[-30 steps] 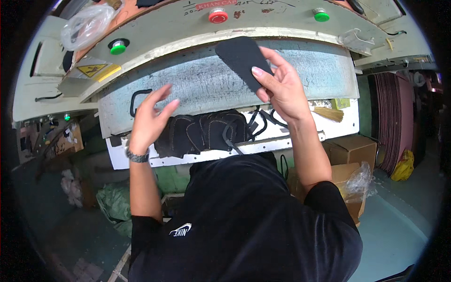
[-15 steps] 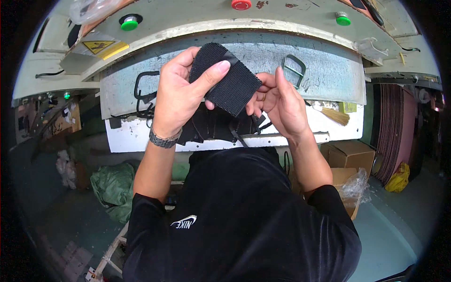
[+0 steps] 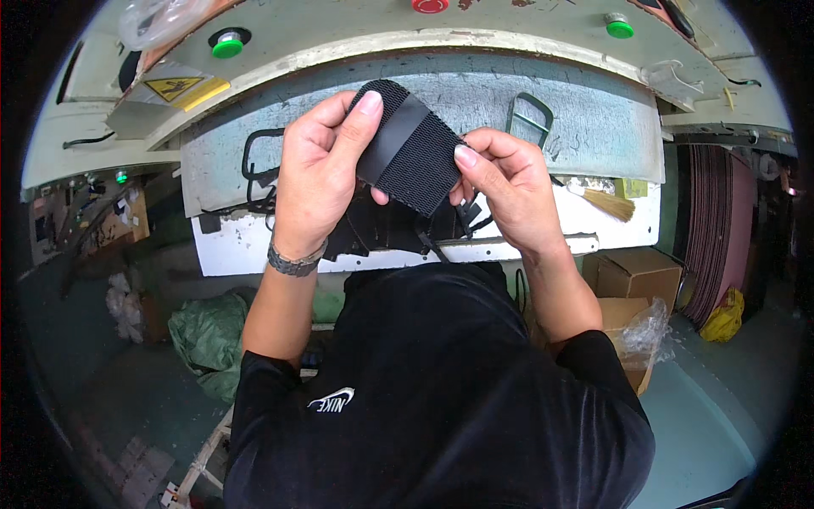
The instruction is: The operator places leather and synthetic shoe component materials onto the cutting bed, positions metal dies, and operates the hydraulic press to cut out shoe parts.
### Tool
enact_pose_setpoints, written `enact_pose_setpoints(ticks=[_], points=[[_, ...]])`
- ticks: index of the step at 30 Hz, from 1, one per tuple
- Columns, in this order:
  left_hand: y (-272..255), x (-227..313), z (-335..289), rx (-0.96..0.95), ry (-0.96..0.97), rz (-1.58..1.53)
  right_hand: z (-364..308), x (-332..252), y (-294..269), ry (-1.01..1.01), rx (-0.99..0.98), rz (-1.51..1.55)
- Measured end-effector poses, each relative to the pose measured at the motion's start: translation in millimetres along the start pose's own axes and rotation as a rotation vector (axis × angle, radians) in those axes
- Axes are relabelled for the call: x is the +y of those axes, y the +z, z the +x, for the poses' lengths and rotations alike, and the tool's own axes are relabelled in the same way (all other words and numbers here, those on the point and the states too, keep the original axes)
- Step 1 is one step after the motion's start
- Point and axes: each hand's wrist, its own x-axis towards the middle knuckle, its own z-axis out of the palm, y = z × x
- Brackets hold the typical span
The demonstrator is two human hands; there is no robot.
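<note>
A black mesh fabric piece (image 3: 428,174) with one rounded end is held up above the bench, tilted. A smooth dark band crosses it. My left hand (image 3: 322,161) grips its left side near the rounded end, thumb on top and fingers behind. At the right edge my right hand (image 3: 513,178) pinches the piece between thumb and fingers. More black cut pieces (image 3: 373,231) lie below the hands at the bench's near edge, partly hidden. Beyond my right hand rests a green metal cutting die (image 3: 549,120); a dark frame-shaped die (image 3: 247,153) lies left of my left hand.
A machine beam with green buttons (image 3: 227,47) and a red button (image 3: 430,4) spans the far side above the worn cutting board (image 3: 458,81). A straw brush (image 3: 609,204) lies at right. Cardboard boxes (image 3: 638,276) and a green sack (image 3: 206,339) stand below.
My right thumb has come down onto the piece's right edge. My left thumb has slid up toward the rounded end, uncovering more of the smooth band.
</note>
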Motion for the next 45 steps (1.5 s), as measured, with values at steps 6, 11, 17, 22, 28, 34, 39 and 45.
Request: enact_pose_setpoints(ticks=[6, 11, 17, 22, 28, 34, 39, 45], points=[[-11, -5, 3, -0.024, -0.054, 0.102, 2, 6, 0, -0.239, 0.159, -0.280], [-6, -17, -3, -0.073, -0.073, -0.030, 7, 7, -1, -1.023, 0.267, -1.196], [-4, -21, -3, -0.077, -0.068, -0.180, -4, 12, 6, -1.007, 0.117, -1.337], [-8, -20, -4, -0.080, -0.073, -0.177, -7, 16, 0, -1.069, 0.121, -1.344], [-13, -20, -2, -0.089, -0.084, -0.207, -9, 15, -11, -1.083, 0.173, -1.273], [-15, -17, 6, -0.082, -0.087, -0.190, 7, 22, -41, -0.923, 0.390, -1.214], [-15, -4, 11, -0.105, -0.050, -0.142, 5, 35, -92, -0.549, 0.516, -1.401], [-28, 36, 73, -0.221, 0.083, -0.120, -11, 66, -132, -0.113, 0.418, -1.536]])
